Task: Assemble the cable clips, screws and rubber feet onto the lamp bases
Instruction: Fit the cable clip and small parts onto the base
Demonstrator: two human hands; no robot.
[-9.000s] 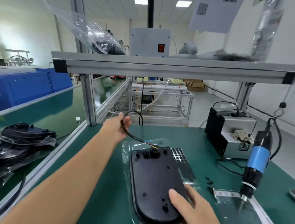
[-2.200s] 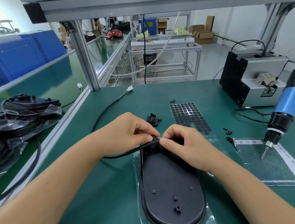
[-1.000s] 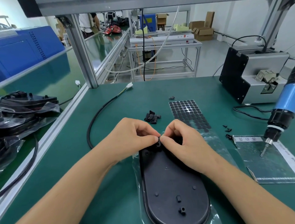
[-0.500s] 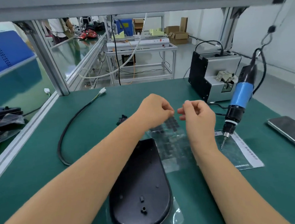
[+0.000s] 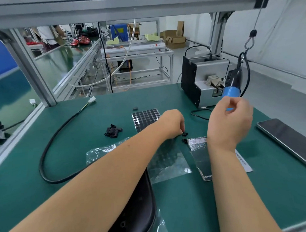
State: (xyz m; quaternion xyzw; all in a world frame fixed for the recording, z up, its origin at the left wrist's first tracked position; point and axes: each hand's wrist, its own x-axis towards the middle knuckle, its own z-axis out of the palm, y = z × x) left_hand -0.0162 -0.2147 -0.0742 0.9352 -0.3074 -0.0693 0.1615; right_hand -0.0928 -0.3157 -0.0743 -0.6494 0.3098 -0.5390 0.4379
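- The left hand (image 5: 171, 123) is reached across the green mat (image 5: 196, 198), its fingertips curled down onto small black screws (image 5: 184, 134) — whether one is actually pinched cannot be told
- The right hand (image 5: 230, 120) is raised above the mat, blurred, its fingers loosely curled and nothing held, just in front of the blue-collared electric screwdriver (image 5: 232, 87) hung from a hook
- The lamp base (image 5: 144, 209) — smooth, matt black, rounded at its near end — is laid on crinkled clear plastic (image 5: 168, 160) at the near edge, partly hidden by the left forearm
- A thick black cable (image 5: 50, 143) is curved in a loop to a white connector (image 5: 91, 100)
- A sheet of round black rubber feet (image 5: 146, 117) and a cluster of black cable clips (image 5: 112, 131) are set mid-mat
- A silver, boxy screw feeder (image 5: 202, 82) and a dark glossy phone (image 5: 288, 141) are placed at the right; aluminium framing (image 5: 32, 68) and further benches are seen behind
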